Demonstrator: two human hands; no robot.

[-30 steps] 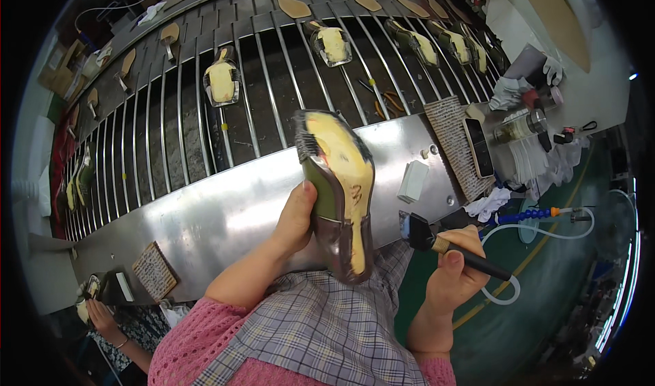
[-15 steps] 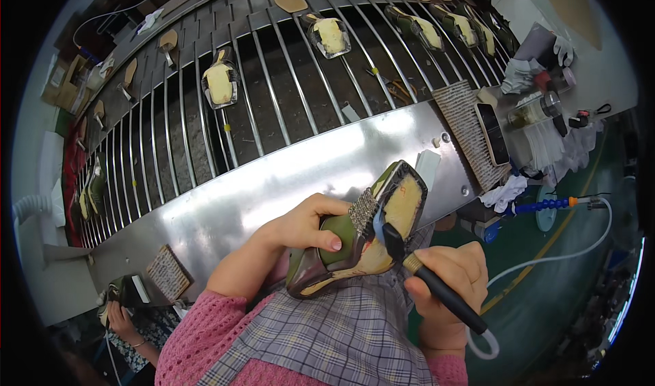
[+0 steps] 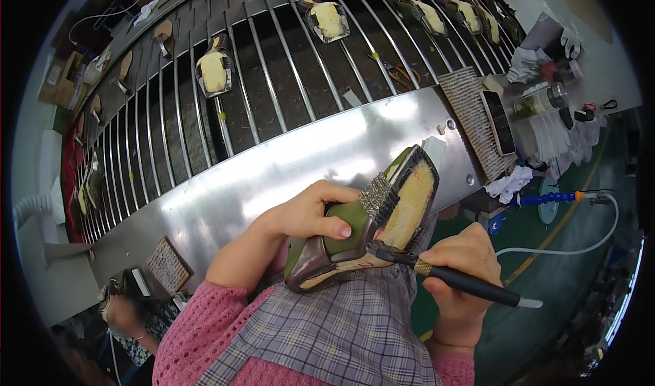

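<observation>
The left hand [image 3: 303,212] is holding a green shoe [image 3: 351,215] above a plaid apron [image 3: 341,324], fingers round its side; the right hand [image 3: 474,249], fingers gripping a black tool [image 3: 491,292], is seemingly working the sole [image 3: 413,202]; another stroke would be needing steadiness.

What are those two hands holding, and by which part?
The left hand holds a shoe by its green side, near the glittery band. The right hand holds a tool by its black handle.
</observation>
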